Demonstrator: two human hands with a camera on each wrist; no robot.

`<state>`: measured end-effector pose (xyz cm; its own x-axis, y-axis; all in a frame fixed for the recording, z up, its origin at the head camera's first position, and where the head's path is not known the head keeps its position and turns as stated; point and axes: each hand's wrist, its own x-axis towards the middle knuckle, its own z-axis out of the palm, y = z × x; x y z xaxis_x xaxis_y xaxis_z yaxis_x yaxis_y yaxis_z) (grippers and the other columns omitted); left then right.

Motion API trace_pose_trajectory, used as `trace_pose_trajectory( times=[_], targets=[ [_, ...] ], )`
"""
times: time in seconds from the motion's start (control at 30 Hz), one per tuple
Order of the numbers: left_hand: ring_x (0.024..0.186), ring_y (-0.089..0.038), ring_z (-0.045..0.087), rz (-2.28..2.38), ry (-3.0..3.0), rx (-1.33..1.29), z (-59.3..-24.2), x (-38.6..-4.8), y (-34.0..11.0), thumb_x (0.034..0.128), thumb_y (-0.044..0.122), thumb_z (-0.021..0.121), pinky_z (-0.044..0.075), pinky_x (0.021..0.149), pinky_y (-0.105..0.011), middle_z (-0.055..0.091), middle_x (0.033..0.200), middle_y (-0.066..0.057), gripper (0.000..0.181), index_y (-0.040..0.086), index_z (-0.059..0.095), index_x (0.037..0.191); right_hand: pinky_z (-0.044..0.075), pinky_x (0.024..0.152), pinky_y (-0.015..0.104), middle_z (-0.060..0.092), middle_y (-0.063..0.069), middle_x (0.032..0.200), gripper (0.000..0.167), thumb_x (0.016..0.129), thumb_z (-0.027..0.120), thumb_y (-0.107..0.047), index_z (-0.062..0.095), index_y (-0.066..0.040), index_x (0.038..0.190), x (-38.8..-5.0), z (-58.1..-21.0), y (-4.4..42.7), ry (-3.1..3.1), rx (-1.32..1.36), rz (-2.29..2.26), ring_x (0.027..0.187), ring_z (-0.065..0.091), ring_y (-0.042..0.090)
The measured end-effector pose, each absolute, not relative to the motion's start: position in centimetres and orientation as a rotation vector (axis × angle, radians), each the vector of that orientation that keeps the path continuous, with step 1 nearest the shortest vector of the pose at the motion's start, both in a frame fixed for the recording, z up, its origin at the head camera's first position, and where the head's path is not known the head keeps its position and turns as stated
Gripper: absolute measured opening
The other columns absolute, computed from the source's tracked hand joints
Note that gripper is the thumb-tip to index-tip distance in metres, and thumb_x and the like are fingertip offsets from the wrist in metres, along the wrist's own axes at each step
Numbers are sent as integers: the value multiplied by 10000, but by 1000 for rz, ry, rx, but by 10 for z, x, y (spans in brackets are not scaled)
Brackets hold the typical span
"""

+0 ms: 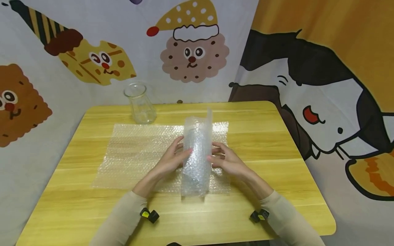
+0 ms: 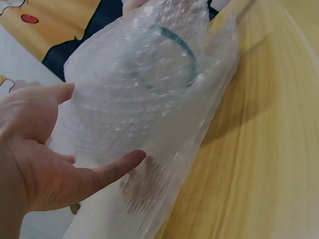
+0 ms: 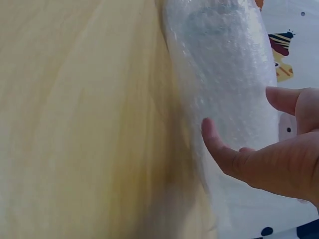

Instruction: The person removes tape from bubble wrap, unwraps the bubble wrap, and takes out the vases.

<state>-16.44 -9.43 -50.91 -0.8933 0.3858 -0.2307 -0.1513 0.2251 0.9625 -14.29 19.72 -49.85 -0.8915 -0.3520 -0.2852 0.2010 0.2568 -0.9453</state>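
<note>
Two hands (image 1: 170, 159) (image 1: 228, 160) — bubble-wrap bundle (image 1: 198, 164) between, jar (image 1: 141, 107) beyond.

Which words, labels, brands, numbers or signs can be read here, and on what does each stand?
None can be read in any view.
Clear flared glass jar, translucent bubble-wrapped cylinder, cartoon-printed cloth backdrop: no legible text.
Yellow patches on the black wrist cameras: too small to tell whether they carry lettering.

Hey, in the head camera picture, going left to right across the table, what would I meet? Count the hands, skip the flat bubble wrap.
Glass jar, left hand, bubble-wrapped bundle, right hand.
</note>
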Motion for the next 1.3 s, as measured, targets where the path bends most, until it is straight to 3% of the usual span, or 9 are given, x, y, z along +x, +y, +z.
trace_pose_trajectory(
  times=[0.2,0.5,0.7,0.9,1.3],
  targets=[
    [1663,-559,372,1707,2091,162,-507,-166,-81,1065,548,751,440,1286,-750,261,1838,-294,1044,261,102,1830,622,1177,576,518,222,1694,719,1105,739,-277,406,-111,1720,-143,-486,202,2336,-216,-1631,1476,618,477],
    [1608,-513,489,1676,2127,137,-504,-167,-64,989,624,814,522,1231,-722,307,1836,-260,1161,294,87,1831,642,1137,606,615,213,1569,536,1065,783,-201,611,-8,1535,-154,-466,190,2723,-392,-1557,1406,651,474],
    [1577,-489,537,1617,2193,121,-502,-166,-56,941,714,817,577,1184,-692,331,1833,-228,1225,297,87,1832,657,1087,604,630,183,1550,527,1046,807,-298,679,0,1462,-161,-461,184,2860,-380,-1408,1375,662,430],
    [1556,-532,539,1577,2235,118,-501,-164,-54,931,746,805,596,1156,-695,332,1832,-228,1242,296,80,1833,646,1014,588,621,185,1497,545,1009,839,-377,707,-5,1385,-166,-460,178,2935,-315,-1276,1218,687,408],
    [1540,-522,555,1546,2268,119,-501,-165,-52,928,761,797,608,1143,-683,352,1831,-205,1237,303,88,1833,660,974,562,632,191,1454,463,987,782,-284,718,2,1345,-172,-453,177,2942,-307,-1160,1183,692,398]
  ],
)
